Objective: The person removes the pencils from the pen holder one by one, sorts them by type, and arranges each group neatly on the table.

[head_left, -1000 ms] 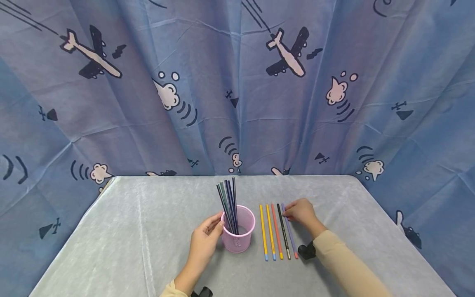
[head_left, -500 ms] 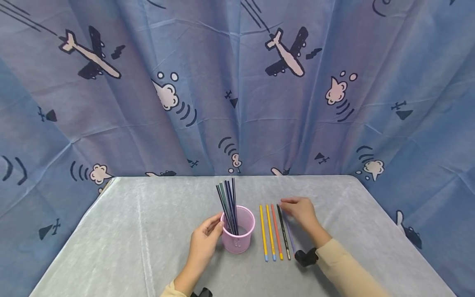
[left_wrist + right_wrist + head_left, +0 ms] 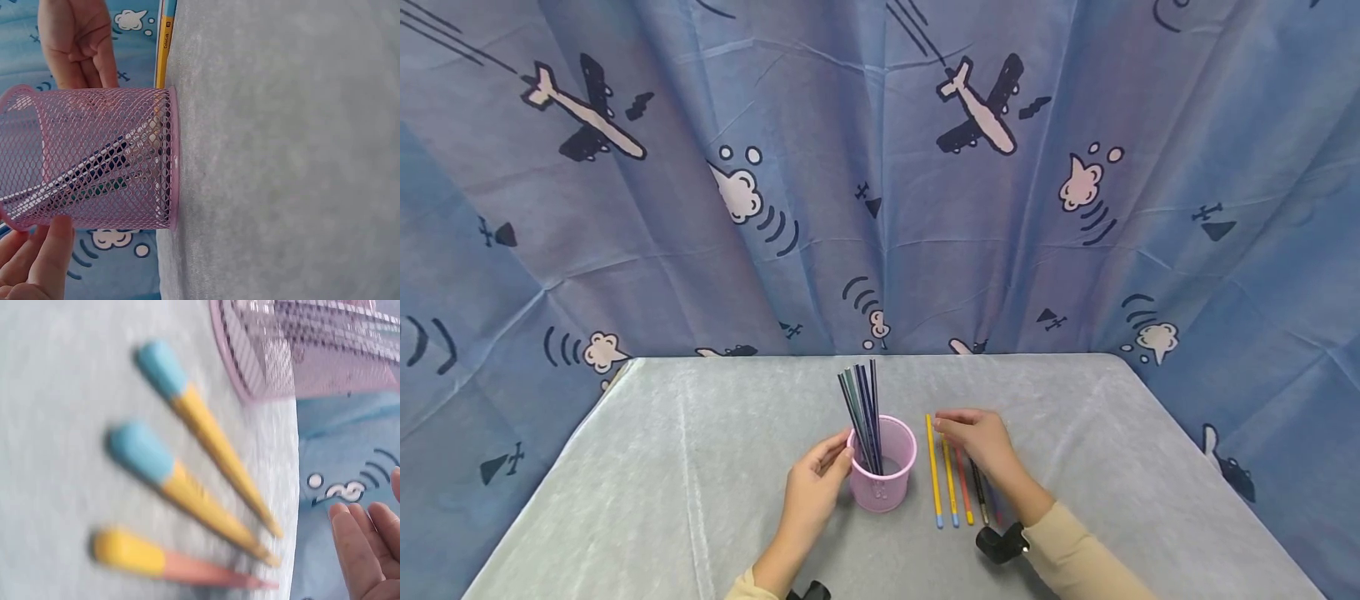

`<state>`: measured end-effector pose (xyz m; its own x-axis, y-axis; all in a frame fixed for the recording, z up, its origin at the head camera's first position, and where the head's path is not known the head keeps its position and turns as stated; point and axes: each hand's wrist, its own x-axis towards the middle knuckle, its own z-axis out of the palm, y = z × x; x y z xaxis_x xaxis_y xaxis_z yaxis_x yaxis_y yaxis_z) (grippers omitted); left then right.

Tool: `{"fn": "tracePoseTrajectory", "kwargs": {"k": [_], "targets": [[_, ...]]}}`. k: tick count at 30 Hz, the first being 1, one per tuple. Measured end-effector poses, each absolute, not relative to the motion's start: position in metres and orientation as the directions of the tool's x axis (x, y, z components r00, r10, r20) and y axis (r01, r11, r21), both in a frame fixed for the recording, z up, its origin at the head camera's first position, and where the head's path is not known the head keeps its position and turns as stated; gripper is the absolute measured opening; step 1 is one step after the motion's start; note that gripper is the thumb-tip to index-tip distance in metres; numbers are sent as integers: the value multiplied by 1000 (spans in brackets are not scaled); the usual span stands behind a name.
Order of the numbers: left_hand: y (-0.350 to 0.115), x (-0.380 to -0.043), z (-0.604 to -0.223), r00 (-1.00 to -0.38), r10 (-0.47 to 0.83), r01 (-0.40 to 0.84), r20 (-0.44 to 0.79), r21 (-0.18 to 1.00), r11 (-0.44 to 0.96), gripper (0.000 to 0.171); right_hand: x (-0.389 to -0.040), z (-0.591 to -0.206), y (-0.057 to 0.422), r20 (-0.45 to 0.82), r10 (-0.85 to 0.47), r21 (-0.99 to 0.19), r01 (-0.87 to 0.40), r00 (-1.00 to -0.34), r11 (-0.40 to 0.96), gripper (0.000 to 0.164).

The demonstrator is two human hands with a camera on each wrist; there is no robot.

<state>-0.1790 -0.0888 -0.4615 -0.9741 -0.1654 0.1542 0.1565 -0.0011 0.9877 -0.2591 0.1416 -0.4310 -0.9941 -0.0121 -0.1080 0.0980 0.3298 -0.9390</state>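
Note:
A pink mesh pencil cup [image 3: 877, 493] stands upright on the table, with several dark and green pencils [image 3: 861, 408] leaning to the left in it. My left hand [image 3: 811, 483] holds the cup at its left side, fingers and thumb at the rim. Right of the cup lie a yellow pencil [image 3: 934, 471], a second yellow pencil [image 3: 951, 492], a red pencil [image 3: 966, 496], a black pencil [image 3: 980, 493] and a purple one. My right hand [image 3: 988, 446] hovers over their far ends, its fingers extended and holding nothing. It partly hides all but the leftmost pencil.
A grey-white cloth covers the table [image 3: 715, 467]. Behind it hangs a blue curtain [image 3: 820, 208] printed with planes and clouds. A black wrist camera [image 3: 1000, 546] sits under the right wrist, close to the near ends of the pencils.
My right hand has left the purple pencil and moved left across the row to near the far end of the leftmost yellow pencil. The left hand and cup have stayed put.

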Motion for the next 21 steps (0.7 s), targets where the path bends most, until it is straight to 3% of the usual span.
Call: {"fn": "tracePoseTrajectory", "kwargs": {"k": [21], "targets": [[-89, -180, -462, -975, -163, 153, 152, 988, 5, 36, -236, -427, 111, -119, -112, -991, 111, -987, 75, 38]]}}
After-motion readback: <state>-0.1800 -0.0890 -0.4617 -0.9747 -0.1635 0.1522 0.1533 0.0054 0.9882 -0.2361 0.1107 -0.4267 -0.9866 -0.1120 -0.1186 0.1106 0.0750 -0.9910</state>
